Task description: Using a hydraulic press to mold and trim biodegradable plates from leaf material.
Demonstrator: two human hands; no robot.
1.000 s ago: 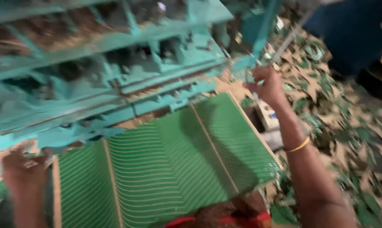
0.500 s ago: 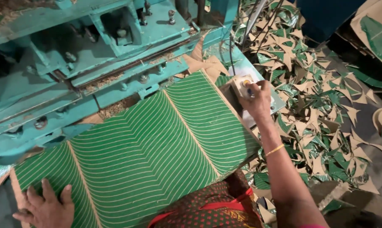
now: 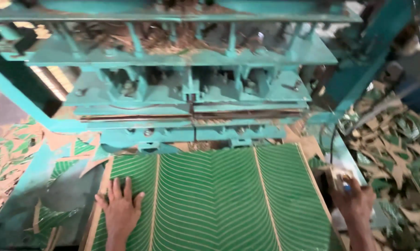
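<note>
From the head camera, a broad green sheet lies flat on the bed of a turquoise metal press. The sheet is printed like a banana leaf: thin pale lines slant in a herringbone off three tan, straight ribs that run away from the person, and a tan border of bare board shows along its left and right edges. Its far edge sits right under the lower bar of the press.

The left hand rests palm down on the near left part of the sheet, fingers spread open and flat on the printed surface, holding nothing.

The right hand is off the sheet's right edge, at a small boxy control unit on the turquoise side ledge. Its fingers curl over the box, but motion blur makes it hard to tell whether they grip it or only press on it. A dark cable loops up from the box towards the machine.

The press is painted steel, chipped and dusty, with stacked horizontal plates, vertical bars and bolts; brown fibrous dust lies on its upper shelves.

Jagged offcuts of green and tan board litter the floor at right, and more scraps lie at left.
</note>
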